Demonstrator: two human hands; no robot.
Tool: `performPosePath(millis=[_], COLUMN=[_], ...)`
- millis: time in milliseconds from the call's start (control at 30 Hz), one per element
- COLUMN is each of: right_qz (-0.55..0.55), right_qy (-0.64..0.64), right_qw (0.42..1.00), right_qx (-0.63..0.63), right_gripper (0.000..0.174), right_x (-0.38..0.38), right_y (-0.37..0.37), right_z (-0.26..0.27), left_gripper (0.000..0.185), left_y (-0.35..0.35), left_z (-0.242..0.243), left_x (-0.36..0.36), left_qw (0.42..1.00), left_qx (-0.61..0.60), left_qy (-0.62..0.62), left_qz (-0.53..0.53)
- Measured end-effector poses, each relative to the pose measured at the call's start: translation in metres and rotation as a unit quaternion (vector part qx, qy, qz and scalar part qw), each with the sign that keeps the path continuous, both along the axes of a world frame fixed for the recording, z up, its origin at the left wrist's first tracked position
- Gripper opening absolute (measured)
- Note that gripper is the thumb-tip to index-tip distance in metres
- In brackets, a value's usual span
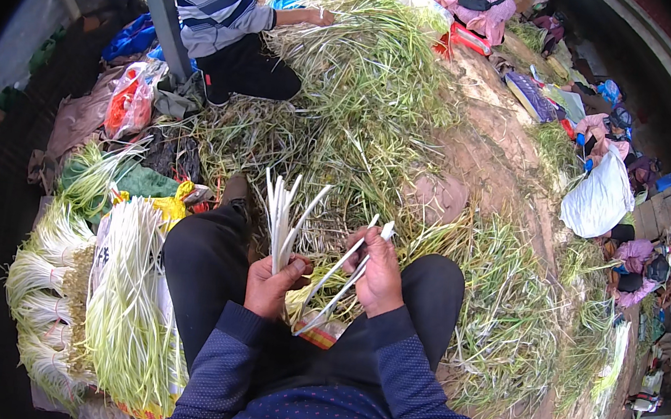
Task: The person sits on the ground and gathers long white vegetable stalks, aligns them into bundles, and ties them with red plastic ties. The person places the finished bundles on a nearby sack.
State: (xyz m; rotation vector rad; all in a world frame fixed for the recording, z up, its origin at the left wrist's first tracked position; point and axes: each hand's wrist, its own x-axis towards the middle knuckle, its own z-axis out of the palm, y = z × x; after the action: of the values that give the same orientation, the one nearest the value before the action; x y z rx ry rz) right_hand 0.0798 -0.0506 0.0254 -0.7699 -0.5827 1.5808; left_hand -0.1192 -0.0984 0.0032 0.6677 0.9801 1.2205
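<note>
In front of my lap, my left hand (278, 285) grips a small bunch of pale stalks (280, 221), their white ends fanning upward. These look like blanched garlic chives or a similar vegetable. A few more white stalks (334, 292) are pinched in my right hand (379, 272), their white tips just above its fingers and their lengths slanting down towards the left hand. Beside my left knee lies a thick pile of loose pale stalks (132, 284) on printed sacking. Farther left, tied bundles (49, 280) of similar stalks are stacked in a column.
Ahead spreads a large heap of green leaves and stalks (362, 105). A person in a striped top (225, 10) kneels at its left, near a metal post (162, 2). Discarded leaves (506, 314) cover the ground at right. Several people sit along the right, by a white sack (599, 196).
</note>
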Motion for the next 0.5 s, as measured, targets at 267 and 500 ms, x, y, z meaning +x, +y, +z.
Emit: performPosePath(millis=[267, 500], right_qz=[-0.066, -0.026], right_qy=[0.058, 0.055], right_qw=[0.996, 0.998], right_qx=[0.033, -0.033], right_gripper=[0.029, 0.023], right_x=[0.071, 0.048], right_y=[0.014, 0.005], right_z=[0.03, 0.043], left_gripper=[0.02, 0.019], left_y=[0.006, 0.005], left_z=[0.0, 0.007], left_x=[-0.021, -0.013], left_qw=[0.999, 0.999], left_qx=[-0.003, -0.012], left_qy=[0.031, 0.047], left_qz=[0.028, -0.004])
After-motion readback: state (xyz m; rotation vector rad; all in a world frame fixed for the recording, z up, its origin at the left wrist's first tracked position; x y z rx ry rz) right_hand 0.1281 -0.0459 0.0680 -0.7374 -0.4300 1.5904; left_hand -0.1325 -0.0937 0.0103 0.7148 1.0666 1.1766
